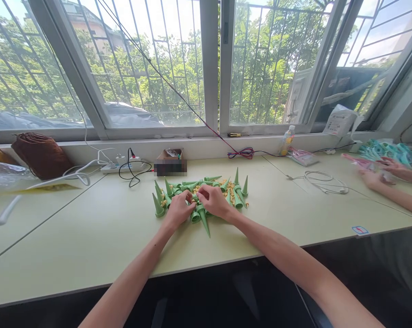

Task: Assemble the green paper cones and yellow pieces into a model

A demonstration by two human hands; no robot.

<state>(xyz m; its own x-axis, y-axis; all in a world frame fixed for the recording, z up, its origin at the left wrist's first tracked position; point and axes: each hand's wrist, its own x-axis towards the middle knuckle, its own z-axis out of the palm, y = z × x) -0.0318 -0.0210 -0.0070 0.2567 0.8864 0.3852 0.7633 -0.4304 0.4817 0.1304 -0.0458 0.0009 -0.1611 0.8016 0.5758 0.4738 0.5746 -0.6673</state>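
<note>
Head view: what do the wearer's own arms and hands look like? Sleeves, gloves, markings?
Left hand and right hand are bare: no gloves, and no rings or watch that I can make out. No sleeve shows on the left forearm or right forearm; one small dark spot marks the left. No cables attached.

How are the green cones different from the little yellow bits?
The green cones are long and pointy, while the yellow bits are much smaller, their exact shape hard to see. The cones are green; the bits are yellow. Some cones stand upright, while the bits lie scattered among them. Both are on the pale table.
</note>
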